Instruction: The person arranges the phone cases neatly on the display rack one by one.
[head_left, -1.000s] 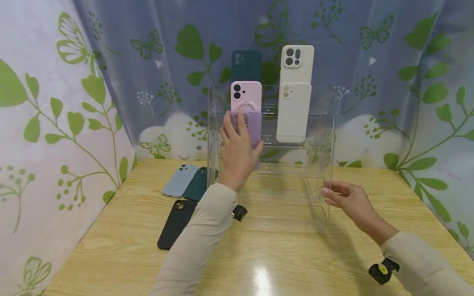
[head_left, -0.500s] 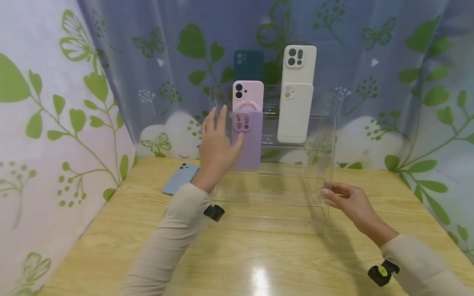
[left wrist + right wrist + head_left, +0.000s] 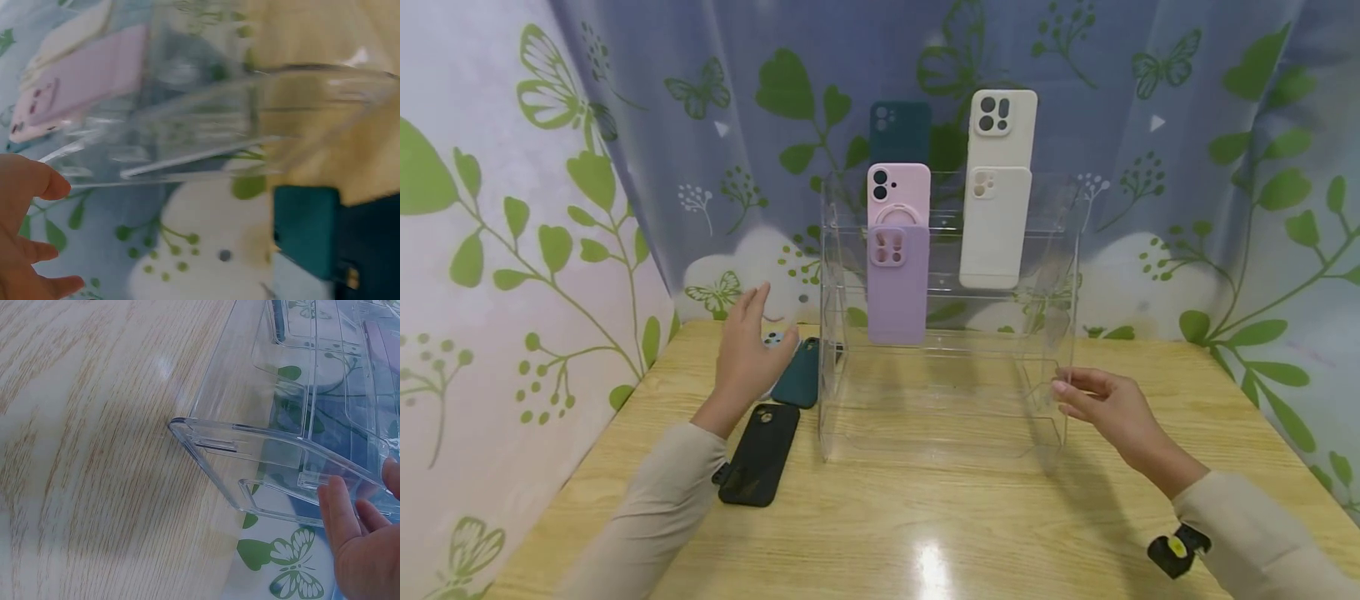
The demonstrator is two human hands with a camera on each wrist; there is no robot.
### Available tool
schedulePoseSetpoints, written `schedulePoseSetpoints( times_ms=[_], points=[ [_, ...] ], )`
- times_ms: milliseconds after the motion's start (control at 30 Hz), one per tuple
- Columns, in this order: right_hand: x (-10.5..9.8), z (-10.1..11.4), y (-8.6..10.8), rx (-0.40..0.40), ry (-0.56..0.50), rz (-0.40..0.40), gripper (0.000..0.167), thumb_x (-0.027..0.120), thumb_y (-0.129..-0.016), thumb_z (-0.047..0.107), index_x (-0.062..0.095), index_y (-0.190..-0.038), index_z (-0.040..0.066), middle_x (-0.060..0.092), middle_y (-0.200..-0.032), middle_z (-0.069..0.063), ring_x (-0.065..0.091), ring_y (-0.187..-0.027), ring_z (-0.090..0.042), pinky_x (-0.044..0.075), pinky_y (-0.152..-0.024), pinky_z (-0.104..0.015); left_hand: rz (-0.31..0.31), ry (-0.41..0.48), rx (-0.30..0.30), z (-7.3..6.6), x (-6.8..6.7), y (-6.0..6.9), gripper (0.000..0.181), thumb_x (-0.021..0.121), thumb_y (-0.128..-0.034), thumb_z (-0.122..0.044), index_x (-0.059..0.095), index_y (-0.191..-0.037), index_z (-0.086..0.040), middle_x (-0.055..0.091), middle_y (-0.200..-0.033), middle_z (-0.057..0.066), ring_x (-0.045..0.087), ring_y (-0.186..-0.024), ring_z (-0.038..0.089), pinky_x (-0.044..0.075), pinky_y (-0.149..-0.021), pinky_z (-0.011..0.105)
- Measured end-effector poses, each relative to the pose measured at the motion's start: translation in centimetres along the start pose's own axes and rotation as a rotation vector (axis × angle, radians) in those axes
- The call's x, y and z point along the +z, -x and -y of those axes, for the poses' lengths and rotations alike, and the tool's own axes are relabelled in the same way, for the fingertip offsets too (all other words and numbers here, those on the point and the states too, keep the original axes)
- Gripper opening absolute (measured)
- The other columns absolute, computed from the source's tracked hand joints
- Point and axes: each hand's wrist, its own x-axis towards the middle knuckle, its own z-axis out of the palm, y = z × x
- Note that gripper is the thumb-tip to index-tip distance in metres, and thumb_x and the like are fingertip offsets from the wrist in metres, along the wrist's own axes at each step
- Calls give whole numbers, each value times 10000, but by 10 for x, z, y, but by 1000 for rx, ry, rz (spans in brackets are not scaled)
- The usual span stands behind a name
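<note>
A clear stepped display stand (image 3: 943,340) holds several phone cases: a dark green case (image 3: 900,133), a pink case (image 3: 898,185) and a lilac case (image 3: 898,300) on the left side, two white cases (image 3: 992,242) on the right. My left hand (image 3: 748,354), fingers spread and holding nothing, hovers over a light blue case that it mostly hides. Beside it lie a teal case (image 3: 797,379) and a black case (image 3: 760,454). My right hand (image 3: 1108,408) pinches the edge of the stand's right side panel between thumb and fingers, as the right wrist view also shows.
The stand rests on a wood-grain table (image 3: 970,517) near its back edge. Behind hangs a patterned curtain (image 3: 850,50) with leaves and butterflies. Each wrist wears a small black camera (image 3: 1178,550).
My left hand has let go of the lilac case, which stays on the stand, and has moved left and down over the loose cases. My right hand has stayed put.
</note>
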Motion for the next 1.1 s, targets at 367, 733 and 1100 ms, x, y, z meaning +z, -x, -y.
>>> schedulePoseSetpoints(
  times_ms=[367, 733, 1100],
  points=[
    [0, 2, 2, 7, -9, 3, 631, 563, -961, 363, 418, -1397, -69, 442, -1378, -295, 571, -955, 107, 514, -878, -281, 165, -127, -42, 57, 22, 42, 740, 607, -924, -356, 281, -1498, -22, 252, -1498, 293, 261, -1331, 522, 320, -971, 674],
    [0, 1, 3, 16, -16, 3, 642, 560, -960, 370, 403, -1414, -55, 432, -1396, -284, 557, -960, 121, 510, -886, -293, 255, -231, 13, 93, 47, 73, 737, 662, -883, -365, 374, -1451, 5, 366, -1409, 330, 450, -1194, 513, 439, -864, 628],
    [-1, -1, 1, 1, 9, -1, 632, 556, -961, 376, 418, -1407, -49, 454, -1381, -278, 557, -965, 122, 513, -882, -282, 308, -426, 65, 95, 56, 77, 633, 620, -895, -415, 495, -1389, -40, 398, -1400, 294, 456, -1150, 530, 428, -854, 626]
  ],
)
